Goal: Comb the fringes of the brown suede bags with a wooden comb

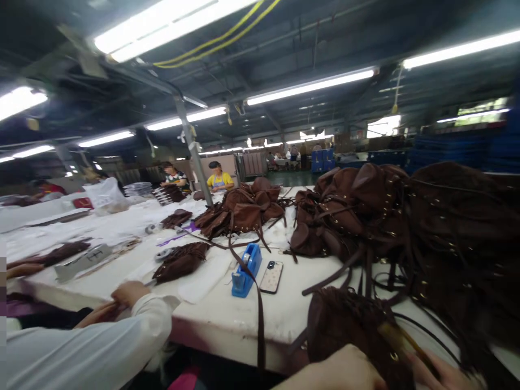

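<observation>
- Bag (345,325), brown, lies at the table (227,319) edge, just above our left hand (341,372) and right hand (441,374).
- We cannot tell either hand's grip: both are blurred and cropped.

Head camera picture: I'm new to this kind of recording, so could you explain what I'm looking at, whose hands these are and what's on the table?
There is no machine here. A person wears the camera on the head, so it looks forward and down over their own work. Their left hand and right hand show at the bottom edge, both against a brown bag at the near edge of the white table. Blur hides whether they grip it. The white sleeve on the left belongs to a co-worker. On the table lie a blue tape dispenser, a phone beside it, and a heap of brown bags with straps. Other people sit further back under strip lights.
</observation>
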The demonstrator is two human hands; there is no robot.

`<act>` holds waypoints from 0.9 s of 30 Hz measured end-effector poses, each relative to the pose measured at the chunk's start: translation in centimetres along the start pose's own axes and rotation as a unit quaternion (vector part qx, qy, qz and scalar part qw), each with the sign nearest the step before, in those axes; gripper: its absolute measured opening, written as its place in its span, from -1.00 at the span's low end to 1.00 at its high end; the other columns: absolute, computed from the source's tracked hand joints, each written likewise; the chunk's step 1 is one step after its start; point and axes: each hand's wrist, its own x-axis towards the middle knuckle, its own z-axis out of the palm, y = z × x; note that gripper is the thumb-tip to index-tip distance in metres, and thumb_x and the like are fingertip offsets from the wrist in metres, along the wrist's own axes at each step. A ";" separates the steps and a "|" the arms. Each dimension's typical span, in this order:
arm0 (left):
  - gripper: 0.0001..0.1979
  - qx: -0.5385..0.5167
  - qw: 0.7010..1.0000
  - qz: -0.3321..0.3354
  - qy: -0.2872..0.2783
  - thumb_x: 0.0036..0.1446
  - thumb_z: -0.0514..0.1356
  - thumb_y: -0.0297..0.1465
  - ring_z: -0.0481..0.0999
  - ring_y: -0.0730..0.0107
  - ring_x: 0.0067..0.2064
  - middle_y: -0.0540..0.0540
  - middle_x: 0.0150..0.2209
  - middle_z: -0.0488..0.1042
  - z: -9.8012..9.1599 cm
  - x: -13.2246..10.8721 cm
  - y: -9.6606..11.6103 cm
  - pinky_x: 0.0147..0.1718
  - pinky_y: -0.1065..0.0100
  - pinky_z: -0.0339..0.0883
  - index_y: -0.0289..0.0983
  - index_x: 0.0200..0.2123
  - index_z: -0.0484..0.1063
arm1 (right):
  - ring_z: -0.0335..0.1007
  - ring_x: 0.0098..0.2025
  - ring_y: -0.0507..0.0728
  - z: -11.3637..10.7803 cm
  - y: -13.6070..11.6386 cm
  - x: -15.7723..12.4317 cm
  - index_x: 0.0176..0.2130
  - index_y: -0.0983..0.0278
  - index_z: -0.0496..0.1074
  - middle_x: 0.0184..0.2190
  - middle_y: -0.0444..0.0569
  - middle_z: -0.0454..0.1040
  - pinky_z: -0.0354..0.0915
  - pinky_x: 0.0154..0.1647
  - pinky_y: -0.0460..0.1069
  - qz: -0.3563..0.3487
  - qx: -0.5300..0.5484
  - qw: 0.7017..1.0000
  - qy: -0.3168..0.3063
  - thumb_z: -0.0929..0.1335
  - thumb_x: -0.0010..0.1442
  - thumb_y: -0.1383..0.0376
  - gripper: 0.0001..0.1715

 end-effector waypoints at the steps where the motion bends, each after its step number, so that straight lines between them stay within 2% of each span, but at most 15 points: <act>1: -0.81 0.020 0.998 0.042 -0.052 0.00 0.20 -0.15 0.51 0.26 -0.38 -0.03 -0.48 0.53 -0.1 -1.1 1.0 -0.38 0.31 0.33 -0.06 -0.45 0.56 | 0.45 -0.16 0.33 -0.7 0.9 -1.0 -0.30 -0.16 0.46 -0.28 -0.02 0.55 0.34 -0.31 0.16 0.009 -0.001 1.000 -0.013 0.19 -0.01 -0.26 -0.55; 2: -0.78 0.025 0.994 0.069 -0.085 0.01 0.19 -0.13 0.50 0.27 -0.39 -0.02 -0.47 0.54 -0.7 -2.1 2.0 -0.38 0.33 0.33 -0.09 -0.44 0.56 | 0.46 -0.17 0.32 -1.2 1.5 -2.0 -0.31 -0.03 0.47 -0.30 0.00 0.55 0.34 -0.21 0.14 0.015 0.002 0.999 -0.033 0.17 0.06 -0.22 -0.51; 3: -0.74 0.018 0.994 0.075 -0.082 0.04 0.17 -0.12 0.49 0.30 -0.41 -0.03 -0.48 0.54 -1.6 -2.9 2.8 -0.38 0.35 0.32 -0.13 -0.43 0.56 | 0.46 -0.22 0.32 -1.6 1.9 -2.6 -0.33 0.08 0.46 -0.34 0.04 0.55 0.32 -0.19 0.13 0.001 -0.009 0.998 -0.055 0.15 0.12 -0.17 -0.47; 4: -0.68 -0.004 0.996 0.074 -0.047 0.12 0.10 -0.13 0.49 0.33 -0.41 -0.04 -0.46 0.54 -2.8 -3.3 3.3 -0.36 0.36 0.33 -0.17 -0.39 0.57 | 0.45 -0.26 0.29 -1.7 2.0 -3.0 -0.33 0.16 0.44 -0.37 0.04 0.53 0.30 -0.21 0.10 -0.012 -0.035 0.997 -0.062 0.13 0.16 -0.14 -0.46; 5: -0.61 -0.030 0.997 0.063 0.017 0.21 0.00 -0.16 0.49 0.34 -0.37 -0.05 -0.42 0.55 -4.2 -3.2 3.5 -0.32 0.38 0.33 -0.21 -0.35 0.56 | 0.43 -0.29 0.25 -1.7 2.1 -3.0 -0.34 0.20 0.42 -0.39 0.03 0.51 0.28 -0.24 0.07 -0.020 -0.067 0.996 -0.063 0.12 0.21 -0.10 -0.46; 7: -0.56 -0.072 0.982 0.036 0.169 0.29 -0.13 -0.23 0.49 0.33 -0.14 -0.09 -0.19 0.55 -6.5 -1.6 2.3 -0.09 0.38 0.30 -0.24 -0.16 0.51 | 0.39 -0.34 0.18 -1.5 2.0 -2.5 -0.36 0.24 0.38 -0.45 -0.02 0.47 0.21 -0.30 -0.01 -0.030 -0.138 0.988 -0.062 0.14 0.26 -0.07 -0.49; 8: -0.57 -0.072 0.975 0.029 0.208 0.30 -0.14 -0.25 0.42 0.31 0.03 -0.11 -0.02 0.48 -7.0 -0.4 1.2 0.06 0.34 0.21 -0.24 -0.01 0.43 | 0.38 -0.35 0.15 -1.4 1.9 -2.2 -0.37 0.25 0.37 -0.46 -0.03 0.45 0.18 -0.34 -0.04 -0.038 -0.171 0.982 -0.065 0.15 0.27 -0.06 -0.50; 9: -0.57 -0.063 0.974 0.017 0.217 0.30 -0.14 -0.26 0.33 0.29 0.14 -0.12 0.09 0.40 -7.1 0.9 -0.2 0.16 0.28 0.10 -0.25 0.09 0.34 | 0.37 -0.35 0.13 -1.3 1.7 -2.0 -0.38 0.26 0.37 -0.45 -0.04 0.44 0.15 -0.35 -0.06 -0.052 -0.198 0.976 -0.071 0.18 0.27 -0.06 -0.51; 11: -0.57 -0.021 0.982 -0.041 0.186 0.30 -0.14 -0.30 0.23 0.25 0.22 -0.15 0.17 0.32 -6.1 3.1 -3.1 0.26 0.13 -0.09 -0.25 0.13 0.30 | 0.36 -0.35 0.11 -1.3 1.1 -2.0 -0.39 0.27 0.37 -0.43 -0.04 0.44 0.12 -0.37 -0.07 -0.081 -0.246 0.962 -0.082 0.20 0.27 -0.08 -0.49; 14: -0.60 0.083 0.980 -0.107 0.147 0.28 -0.10 -0.32 0.15 0.26 0.27 -0.14 0.21 0.26 -3.6 4.8 -6.2 0.28 0.05 -0.21 -0.24 0.10 0.33 | 0.39 -0.33 0.14 -1.2 -0.1 -3.6 -0.36 0.29 0.41 -0.37 0.01 0.47 0.12 -0.38 -0.07 -0.126 -0.308 0.935 -0.124 0.20 0.25 -0.14 -0.42; 17: -0.58 0.170 0.966 -0.103 0.168 0.25 -0.04 -0.27 0.10 0.31 0.29 -0.10 0.26 0.18 -2.0 5.0 -7.1 0.30 0.11 -0.20 -0.21 0.14 0.28 | 0.43 -0.33 0.18 -0.6 -0.9 -6.9 -0.33 0.30 0.46 -0.35 0.06 0.49 0.14 -0.42 -0.06 -0.162 -0.335 0.899 -0.232 0.19 0.23 -0.17 -0.37; 19: -0.57 0.196 0.958 -0.105 0.181 0.24 -0.02 -0.26 0.11 0.30 0.29 -0.10 0.26 0.17 -1.6 4.9 -7.1 0.30 0.12 -0.17 -0.21 0.14 0.27 | 0.44 -0.35 0.19 0.0 -1.0 -9.3 -0.33 0.30 0.47 -0.37 0.08 0.50 0.17 -0.42 -0.05 -0.157 -0.325 0.885 -0.295 0.22 0.20 -0.18 -0.37; 23: -0.57 0.206 0.952 -0.108 0.198 0.21 0.01 -0.26 0.12 0.27 0.28 -0.11 0.26 0.17 -1.5 5.2 -7.1 0.29 0.11 -0.13 -0.22 0.13 0.29 | 0.43 -0.38 0.17 -0.2 0.2 -12.6 -0.39 0.31 0.47 -0.41 0.06 0.50 0.18 -0.42 -0.05 -0.091 -0.249 0.914 -0.306 0.26 0.16 -0.19 -0.37; 25: -0.57 0.196 0.954 -0.108 0.201 0.19 0.04 -0.28 0.13 0.26 0.27 -0.11 0.26 0.18 -1.5 5.3 -7.3 0.29 0.09 -0.12 -0.22 0.12 0.30 | 0.37 -0.45 0.12 -0.9 1.0 -13.1 -0.46 0.31 0.44 -0.49 -0.01 0.46 0.15 -0.46 -0.07 -0.057 -0.147 0.938 -0.310 0.29 0.13 -0.19 -0.37; 27: -0.59 0.173 0.956 -0.107 0.210 0.17 0.08 -0.30 0.16 0.24 0.26 -0.12 0.24 0.21 -1.8 5.3 -7.2 0.28 0.08 -0.10 -0.22 0.09 0.33 | 0.28 -0.53 0.06 -1.8 1.5 -12.9 -0.47 0.33 0.41 -0.57 -0.11 0.38 0.11 -0.52 -0.09 0.000 0.018 0.947 -0.322 0.31 0.09 -0.20 -0.37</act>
